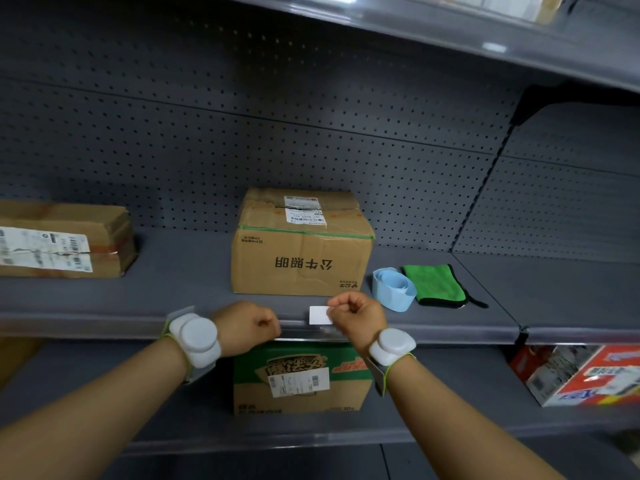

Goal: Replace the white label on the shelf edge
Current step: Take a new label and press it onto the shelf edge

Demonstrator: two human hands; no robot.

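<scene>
While a taped brown cardboard box [65, 239] is sitting far left on the grey metal shelf [433, 315], the left hand [246, 327] is curling its grip against the shelf's front edge, and the right hand [356, 315] is pinching the small white rectangular label [319, 315] at that edge, near a pale blue tape roll [393, 289] and a folded green cloth [434, 284].

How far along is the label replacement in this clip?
Midway, it appears. The right hand pinches the white label at the shelf edge strip; whether it is going in or coming out cannot be told. The left hand rests curled on the strip. Left: seating the label. The blue label roll sits on the shelf.
</scene>
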